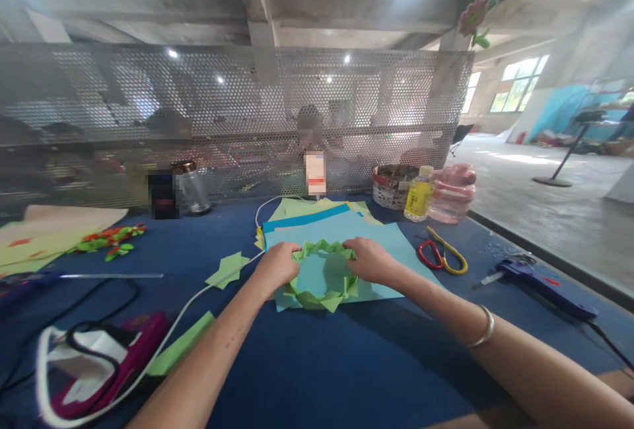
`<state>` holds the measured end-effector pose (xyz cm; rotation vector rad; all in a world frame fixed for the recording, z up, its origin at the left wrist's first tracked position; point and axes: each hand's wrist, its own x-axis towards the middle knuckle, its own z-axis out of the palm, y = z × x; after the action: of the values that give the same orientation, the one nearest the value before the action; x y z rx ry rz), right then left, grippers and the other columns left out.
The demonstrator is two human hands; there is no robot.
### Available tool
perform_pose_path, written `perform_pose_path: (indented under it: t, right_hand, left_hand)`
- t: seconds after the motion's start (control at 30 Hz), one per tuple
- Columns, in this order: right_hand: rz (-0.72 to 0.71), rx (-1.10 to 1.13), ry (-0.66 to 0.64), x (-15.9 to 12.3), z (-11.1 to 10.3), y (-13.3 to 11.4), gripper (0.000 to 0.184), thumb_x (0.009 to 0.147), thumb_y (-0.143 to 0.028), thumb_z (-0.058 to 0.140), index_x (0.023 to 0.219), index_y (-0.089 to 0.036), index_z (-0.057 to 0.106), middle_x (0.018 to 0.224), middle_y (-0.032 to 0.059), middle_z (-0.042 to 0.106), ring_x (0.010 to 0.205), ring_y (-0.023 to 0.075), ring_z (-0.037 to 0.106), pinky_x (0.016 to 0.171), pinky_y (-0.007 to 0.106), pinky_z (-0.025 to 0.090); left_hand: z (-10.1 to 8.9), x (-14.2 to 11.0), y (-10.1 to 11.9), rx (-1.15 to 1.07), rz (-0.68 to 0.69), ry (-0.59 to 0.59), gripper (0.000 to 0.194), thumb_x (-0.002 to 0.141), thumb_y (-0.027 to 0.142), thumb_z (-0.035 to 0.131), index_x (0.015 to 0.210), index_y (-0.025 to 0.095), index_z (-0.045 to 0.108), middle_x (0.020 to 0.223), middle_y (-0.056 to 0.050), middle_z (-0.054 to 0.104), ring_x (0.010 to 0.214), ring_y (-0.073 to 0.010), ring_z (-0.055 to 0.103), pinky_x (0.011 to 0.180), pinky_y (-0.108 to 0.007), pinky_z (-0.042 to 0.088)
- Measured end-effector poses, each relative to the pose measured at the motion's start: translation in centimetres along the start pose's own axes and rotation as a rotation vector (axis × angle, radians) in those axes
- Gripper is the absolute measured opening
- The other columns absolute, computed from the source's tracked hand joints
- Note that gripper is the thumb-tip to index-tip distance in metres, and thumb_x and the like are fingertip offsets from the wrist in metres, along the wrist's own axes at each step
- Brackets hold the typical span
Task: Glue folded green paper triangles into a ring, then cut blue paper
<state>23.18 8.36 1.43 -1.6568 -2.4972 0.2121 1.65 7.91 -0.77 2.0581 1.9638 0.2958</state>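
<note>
Dark-blue flat tabletop (307, 363) filled our foreground. Light-blue paper sheet (384, 234) lay on it; pale-green folded-paper ring (310, 298) was over its near part, resting or lifted, we couldn't tell. Round, no long axis. We had it centred between two pinches: left hand (282, 263) on far-left rim, right hand (371, 261) far-right, near rim free.

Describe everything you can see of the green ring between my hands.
The green ring looks like folded paper: a hollow, roughly round band of creased segments, with pointed tips jutting around its edge. It is roughly level over the light blue sheet, which shows through its middle. Your left hand grips its far left side, your right hand its far right. Whether its underside touches the sheet is hidden.
</note>
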Motion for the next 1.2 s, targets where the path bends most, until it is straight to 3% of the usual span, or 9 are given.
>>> perform_pose_path:
  t: [0.27,0.4,0.57,0.7,0.83,0.9,1.0,1.2]
  right_hand:
    - [0.002,0.026,0.033,0.1,0.6,0.4,0.04,0.076,-0.011,0.05,0.112,-0.015,0.066,0.111,0.0139,0.067,0.101,0.0267,0.062,0.08,0.029,0.044]
    - [-0.011,0.092,0.05,-0.1,0.8,0.5,0.041,0.082,-0.029,0.055,0.121,-0.014,0.06,0.115,0.0143,0.065,0.103,0.0268,0.061,0.084,0.031,0.043]
    - [-0.016,0.199,0.125,-0.1,0.7,1.2,0.051,0.089,-0.052,0.046,0.121,-0.015,0.058,0.111,0.0126,0.066,0.088,0.0217,0.065,0.078,0.031,0.046]
    - [-0.017,0.267,0.229,0.1,0.3,1.9,0.032,0.093,-0.036,0.041,0.108,-0.019,0.064,0.103,0.0077,0.068,0.085,0.0185,0.064,0.076,0.03,0.046]
    - [-0.047,0.32,0.332,0.0,-0.1,2.4,0.025,0.086,-0.016,0.047,0.101,-0.019,0.066,0.091,0.0041,0.07,0.079,0.0151,0.063,0.074,0.026,0.047]
    - [-0.069,0.342,0.36,-0.2,-0.3,2.6,0.023,0.082,-0.014,0.05,0.096,-0.019,0.067,0.083,0.0021,0.07,0.074,0.0141,0.064,0.07,0.024,0.047]
    - [-0.09,0.359,0.385,-0.4,-0.5,2.7,0.016,0.079,-0.015,0.056,0.088,-0.02,0.069,0.076,0.0008,0.07,0.071,0.0145,0.064,0.067,0.025,0.047]
    - [-0.111,0.337,0.39,-0.8,-0.7,2.7,0.013,0.077,-0.016,0.06,0.084,-0.022,0.07,0.076,0.0012,0.071,0.072,0.0162,0.064,0.066,0.026,0.045]
  left_hand:
    - [0.0,0.1,-0.2,0.008,0.017,0.035,0.03,0.091,0.032,0.057,0.119,0.019,0.056,0.122,-0.009,0.057,0.103,-0.0223,0.06,0.085,-0.042,0.051]
    - [0.1,0.0,-0.3,0.002,0.003,0.022,0.031,0.091,0.032,0.057,0.119,0.019,0.056,0.121,-0.009,0.057,0.102,-0.0221,0.06,0.084,-0.042,0.052]
    - [0.0,-0.1,-0.6,-0.042,-0.006,0.019,0.031,0.091,0.032,0.057,0.118,0.018,0.056,0.12,-0.009,0.058,0.101,-0.0221,0.06,0.084,-0.041,0.052]
    - [-0.8,-0.3,-0.7,-0.12,0.019,0.085,0.029,0.09,0.034,0.058,0.113,0.016,0.059,0.112,-0.008,0.062,0.094,-0.0208,0.062,0.081,-0.04,0.052]
    - [-2.2,-1.0,-0.3,-0.192,0.045,0.282,0.017,0.087,0.029,0.056,0.093,0.019,0.068,0.098,-0.006,0.07,0.086,-0.0202,0.065,0.082,-0.033,0.048]
    - [-2.6,-1.7,0.0,-0.222,0.073,0.359,0.017,0.085,0.03,0.055,0.081,0.02,0.068,0.093,-0.005,0.071,0.084,-0.021,0.065,0.08,-0.032,0.047]
    - [-2.5,-3.1,0.2,-0.268,0.183,0.37,0.025,0.084,0.038,0.055,0.07,0.021,0.065,0.089,-0.003,0.071,0.085,-0.0201,0.065,0.078,-0.03,0.047]
    - [-2.4,-6.0,-0.1,-0.282,0.424,0.243,0.025,0.086,0.04,0.056,0.103,0.024,0.066,0.116,-0.004,0.064,0.107,-0.0204,0.059,0.095,-0.033,0.043]
